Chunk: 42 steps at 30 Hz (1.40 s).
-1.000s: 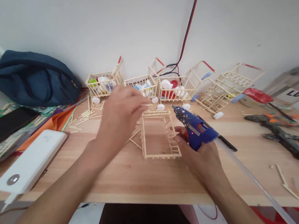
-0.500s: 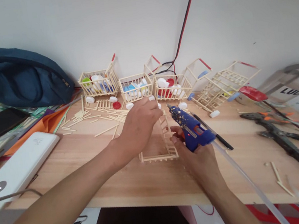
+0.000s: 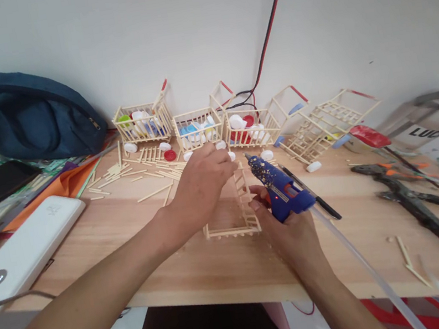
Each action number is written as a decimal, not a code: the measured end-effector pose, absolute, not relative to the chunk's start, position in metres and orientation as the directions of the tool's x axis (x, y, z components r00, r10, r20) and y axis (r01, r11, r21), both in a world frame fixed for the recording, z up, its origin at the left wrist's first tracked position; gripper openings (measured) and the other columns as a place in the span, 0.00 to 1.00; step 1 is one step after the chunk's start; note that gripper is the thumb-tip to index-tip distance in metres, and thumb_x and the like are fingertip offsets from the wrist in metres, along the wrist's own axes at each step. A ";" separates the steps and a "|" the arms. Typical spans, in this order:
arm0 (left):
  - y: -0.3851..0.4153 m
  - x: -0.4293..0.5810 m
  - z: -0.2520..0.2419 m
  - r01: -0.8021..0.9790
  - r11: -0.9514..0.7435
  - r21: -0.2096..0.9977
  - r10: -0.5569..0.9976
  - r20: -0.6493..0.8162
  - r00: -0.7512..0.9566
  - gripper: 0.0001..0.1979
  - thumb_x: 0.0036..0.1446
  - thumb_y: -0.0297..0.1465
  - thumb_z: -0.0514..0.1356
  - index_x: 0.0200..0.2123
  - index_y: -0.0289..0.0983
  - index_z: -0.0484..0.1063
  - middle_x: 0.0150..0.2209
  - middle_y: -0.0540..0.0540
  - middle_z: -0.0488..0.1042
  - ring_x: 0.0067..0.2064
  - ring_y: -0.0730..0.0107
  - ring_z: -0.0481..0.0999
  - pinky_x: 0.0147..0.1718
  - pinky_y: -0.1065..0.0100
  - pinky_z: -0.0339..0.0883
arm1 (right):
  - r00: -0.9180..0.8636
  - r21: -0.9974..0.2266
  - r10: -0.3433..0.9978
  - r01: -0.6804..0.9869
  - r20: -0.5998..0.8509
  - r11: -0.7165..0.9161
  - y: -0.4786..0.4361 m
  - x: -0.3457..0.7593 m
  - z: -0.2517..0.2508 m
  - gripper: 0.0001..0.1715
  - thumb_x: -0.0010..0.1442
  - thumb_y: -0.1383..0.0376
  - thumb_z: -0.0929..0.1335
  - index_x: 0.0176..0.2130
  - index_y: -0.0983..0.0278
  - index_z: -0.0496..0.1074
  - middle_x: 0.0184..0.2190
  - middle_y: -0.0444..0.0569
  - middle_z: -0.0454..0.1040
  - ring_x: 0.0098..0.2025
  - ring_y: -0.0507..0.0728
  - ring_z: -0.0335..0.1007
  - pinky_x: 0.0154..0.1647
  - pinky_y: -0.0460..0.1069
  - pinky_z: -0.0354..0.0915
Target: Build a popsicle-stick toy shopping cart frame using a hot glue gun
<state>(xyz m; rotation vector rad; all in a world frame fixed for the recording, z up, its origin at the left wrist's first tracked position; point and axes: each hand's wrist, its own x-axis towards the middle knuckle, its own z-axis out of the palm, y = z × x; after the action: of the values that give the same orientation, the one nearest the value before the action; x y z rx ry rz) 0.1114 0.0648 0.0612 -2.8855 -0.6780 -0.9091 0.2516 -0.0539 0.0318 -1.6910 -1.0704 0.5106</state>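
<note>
A small frame of wooden sticks (image 3: 233,233) rests on the table in front of me. My left hand (image 3: 202,187) reaches over its far side, fingers bent down and together at the far end of the frame; what the fingertips grip is hidden behind the hand. In my right hand (image 3: 292,231) is a blue glue gun (image 3: 277,185), its nozzle pointing away and to the left. The thumb and fingers of that hand also touch the right side of the frame. A long clear glue stick (image 3: 366,260) sticks out of the gun's back.
Miniature stick carts (image 3: 143,124) with bottle caps stand along the wall. Loose sticks (image 3: 157,192) lie left of the frame. A power bank (image 3: 27,247) and blue bag (image 3: 30,115) are at left; a pen (image 3: 322,203) and black cutter (image 3: 435,224) at right.
</note>
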 end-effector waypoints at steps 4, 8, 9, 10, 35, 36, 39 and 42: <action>0.060 0.105 0.067 0.475 -0.879 0.048 0.410 0.583 0.701 0.12 0.67 0.33 0.53 0.38 0.37 0.75 0.35 0.46 0.75 0.41 0.61 0.67 0.40 0.58 0.61 | 0.520 -0.920 0.844 0.382 0.130 -0.094 -0.054 0.251 0.032 0.17 0.54 0.58 0.69 0.42 0.63 0.77 0.37 0.52 0.81 0.35 0.58 0.76 0.38 0.53 0.72; 0.054 0.105 0.071 0.468 -0.883 -0.032 0.384 0.523 0.761 0.13 0.68 0.30 0.52 0.35 0.35 0.75 0.36 0.44 0.74 0.41 0.60 0.67 0.40 0.58 0.61 | 0.525 -0.926 0.842 0.365 0.123 -0.092 -0.054 0.250 0.033 0.17 0.54 0.58 0.69 0.42 0.63 0.76 0.38 0.52 0.80 0.35 0.58 0.76 0.38 0.53 0.72; 0.053 0.105 0.071 0.462 -0.886 -0.041 0.380 0.507 0.774 0.13 0.67 0.29 0.52 0.34 0.35 0.75 0.36 0.44 0.74 0.42 0.60 0.68 0.40 0.58 0.62 | 0.525 -0.926 0.842 0.367 0.125 -0.091 -0.054 0.250 0.033 0.17 0.54 0.58 0.69 0.42 0.63 0.76 0.38 0.52 0.80 0.35 0.58 0.76 0.38 0.53 0.72; 0.053 0.106 0.071 0.459 -0.887 -0.045 0.379 0.495 0.782 0.13 0.67 0.29 0.52 0.34 0.35 0.75 0.36 0.44 0.74 0.42 0.60 0.68 0.41 0.58 0.62 | 0.525 -0.925 0.842 0.369 0.128 -0.089 -0.054 0.250 0.033 0.16 0.54 0.58 0.69 0.41 0.63 0.76 0.38 0.52 0.80 0.35 0.58 0.76 0.38 0.53 0.72; 0.071 0.072 0.087 0.485 -0.823 0.295 0.544 0.654 0.526 0.10 0.64 0.26 0.57 0.37 0.39 0.78 0.37 0.48 0.81 0.40 0.67 0.75 0.42 0.64 0.65 | 0.488 -0.906 0.860 0.416 0.148 -0.080 -0.057 0.256 0.023 0.19 0.57 0.55 0.69 0.45 0.62 0.76 0.41 0.53 0.80 0.41 0.60 0.77 0.40 0.52 0.72; 0.071 0.070 0.086 0.480 -0.819 0.314 0.555 0.645 0.525 0.09 0.63 0.26 0.57 0.38 0.39 0.78 0.38 0.48 0.81 0.41 0.67 0.75 0.42 0.63 0.65 | 0.489 -0.904 0.859 0.419 0.151 -0.080 -0.057 0.256 0.023 0.19 0.57 0.55 0.69 0.45 0.62 0.76 0.41 0.53 0.80 0.41 0.60 0.77 0.40 0.52 0.72; 0.070 0.073 0.083 0.472 -0.832 0.291 0.540 0.621 0.569 0.08 0.63 0.27 0.58 0.35 0.39 0.79 0.35 0.47 0.80 0.39 0.65 0.73 0.41 0.62 0.64 | 0.492 -0.898 0.858 0.431 0.152 -0.088 -0.057 0.255 0.024 0.18 0.56 0.55 0.69 0.44 0.63 0.76 0.41 0.53 0.80 0.41 0.61 0.77 0.40 0.53 0.72; 0.067 0.082 0.078 0.467 -0.859 0.208 0.492 0.587 0.643 0.10 0.63 0.28 0.58 0.32 0.38 0.79 0.33 0.47 0.78 0.38 0.63 0.69 0.39 0.61 0.62 | 0.491 -0.902 0.860 0.421 0.138 -0.096 -0.057 0.255 0.025 0.18 0.56 0.55 0.69 0.43 0.63 0.76 0.40 0.53 0.80 0.40 0.60 0.77 0.40 0.53 0.72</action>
<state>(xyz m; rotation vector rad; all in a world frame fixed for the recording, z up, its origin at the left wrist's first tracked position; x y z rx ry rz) 0.0816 0.0672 0.0784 -2.8812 -0.8408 -1.0467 0.2551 -0.0566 0.0252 -1.7109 -1.0989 0.5358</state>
